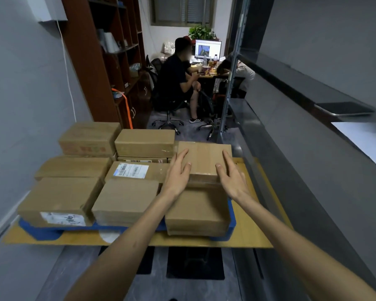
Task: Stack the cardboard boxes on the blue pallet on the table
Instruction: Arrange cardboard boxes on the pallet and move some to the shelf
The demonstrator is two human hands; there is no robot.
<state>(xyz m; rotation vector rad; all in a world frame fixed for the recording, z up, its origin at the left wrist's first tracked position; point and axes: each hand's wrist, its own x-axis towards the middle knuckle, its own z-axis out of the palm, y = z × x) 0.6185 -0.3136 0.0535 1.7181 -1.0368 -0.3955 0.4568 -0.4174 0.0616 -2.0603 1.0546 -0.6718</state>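
A blue pallet [38, 232] lies on a wooden table [251, 222] and carries several cardboard boxes in rows. At the right rear, a plain box [204, 158] sits on top of the stack. My left hand [179, 172] rests flat on its left part, fingers spread. My right hand [231, 173] lies flat on its right part, fingers apart. Neither hand is closed around the box. In front of it stands a lower box [197, 210]. A box with a white shipping label [131, 170] sits to the left.
A grey wall runs close along the left, a glass partition and ledge along the right. Beyond the table, a person sits on an office chair [168, 109] at a desk with a monitor [207, 49]. A brown shelf unit [109, 61] stands at the back left.
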